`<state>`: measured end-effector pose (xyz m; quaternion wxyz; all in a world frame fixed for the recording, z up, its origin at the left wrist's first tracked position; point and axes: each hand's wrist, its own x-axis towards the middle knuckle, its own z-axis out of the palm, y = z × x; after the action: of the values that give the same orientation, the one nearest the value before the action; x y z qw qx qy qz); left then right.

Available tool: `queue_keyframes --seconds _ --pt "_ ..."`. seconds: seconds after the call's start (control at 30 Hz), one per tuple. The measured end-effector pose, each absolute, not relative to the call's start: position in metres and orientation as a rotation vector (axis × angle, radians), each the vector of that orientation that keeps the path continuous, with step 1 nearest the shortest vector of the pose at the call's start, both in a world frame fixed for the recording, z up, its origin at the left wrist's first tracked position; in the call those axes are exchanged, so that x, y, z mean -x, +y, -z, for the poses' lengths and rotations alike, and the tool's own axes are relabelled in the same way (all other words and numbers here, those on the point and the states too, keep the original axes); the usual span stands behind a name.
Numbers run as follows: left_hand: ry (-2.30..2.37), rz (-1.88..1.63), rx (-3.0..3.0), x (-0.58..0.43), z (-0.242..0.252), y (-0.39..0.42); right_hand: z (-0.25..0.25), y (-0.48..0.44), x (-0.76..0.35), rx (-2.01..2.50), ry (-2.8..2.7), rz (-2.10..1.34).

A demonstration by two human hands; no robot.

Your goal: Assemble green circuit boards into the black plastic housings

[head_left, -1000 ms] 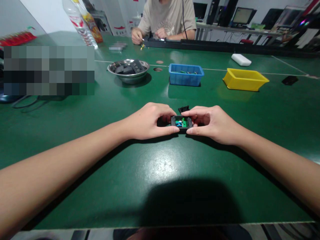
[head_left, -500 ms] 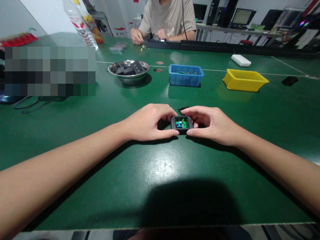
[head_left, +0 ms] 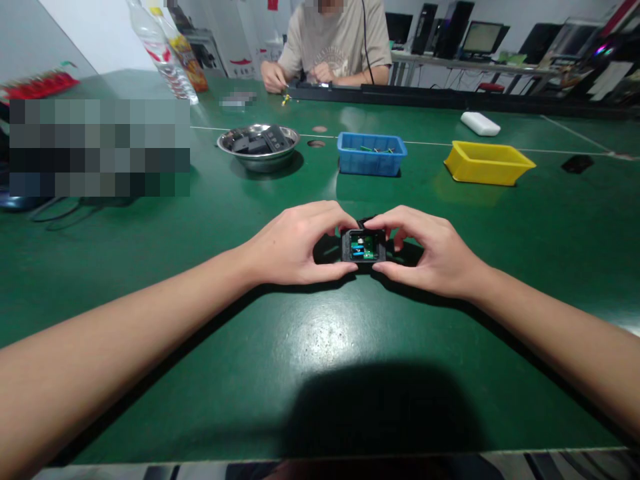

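A small black plastic case [head_left: 364, 247] is gripped between my two hands at the middle of the green table. Its top is open, and a green circuit board [head_left: 369, 247] with blue and white parts shows inside. My left hand [head_left: 313, 243] pinches the left side, thumb along the near edge and fingertips at the far edge. My right hand [head_left: 427, 248] grips the right side in the same way. Just behind the case lies another black piece [head_left: 367, 220], mostly hidden by my fingers.
Farther back stand a metal bowl [head_left: 260, 160] of black plastic parts, a blue bin [head_left: 373, 162] with thin pieces in it and a yellow bin [head_left: 487, 172]. A white object [head_left: 480, 124] lies behind the yellow bin. Across the table sits a person [head_left: 335, 50]; bottles [head_left: 167, 57] stand at left.
The case has tipped up so that its open face turns more toward me. Both hands have closed in on its far edge, and my right fingers have shifted slightly left.
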<state>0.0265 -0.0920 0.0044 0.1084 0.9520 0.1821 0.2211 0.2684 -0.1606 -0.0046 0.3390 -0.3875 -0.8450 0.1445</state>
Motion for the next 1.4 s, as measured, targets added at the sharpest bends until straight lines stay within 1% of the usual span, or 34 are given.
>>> queue_keyframes --seconds 0.1,0.27,0.4,0.5,0.6,0.87,1.1,1.4 --pt "0.517 -0.663 -2.805 -0.026 -0.004 -0.092 0.005 -0.161 -0.268 1.008 -2.205 -0.354" --pt "0.524 -0.588 -2.819 -0.027 -0.004 -0.091 0.006 -0.161 -0.268 1.040 -2.213 -0.391" --pt "0.517 -0.542 -2.839 -0.028 -0.004 -0.090 0.008 -0.158 -0.269 1.123 -2.109 -0.430" --pt "0.528 -0.531 -2.838 -0.028 -0.003 -0.089 0.010 -0.152 -0.274 1.270 -1.982 -0.342" --pt "0.558 -0.508 -2.823 -0.028 -0.003 -0.089 0.013 -0.145 -0.279 1.365 -2.024 -0.225" --pt "0.589 -0.454 -2.799 -0.028 -0.001 -0.090 0.021 -0.141 -0.278 1.311 -2.318 -0.220" --pt "0.606 -0.424 -2.792 -0.028 -0.001 -0.090 0.018 -0.139 -0.278 1.323 -2.296 -0.195" --pt "0.631 -0.420 -2.791 -0.028 0.000 -0.090 0.015 -0.141 -0.277 1.328 -2.251 -0.266"
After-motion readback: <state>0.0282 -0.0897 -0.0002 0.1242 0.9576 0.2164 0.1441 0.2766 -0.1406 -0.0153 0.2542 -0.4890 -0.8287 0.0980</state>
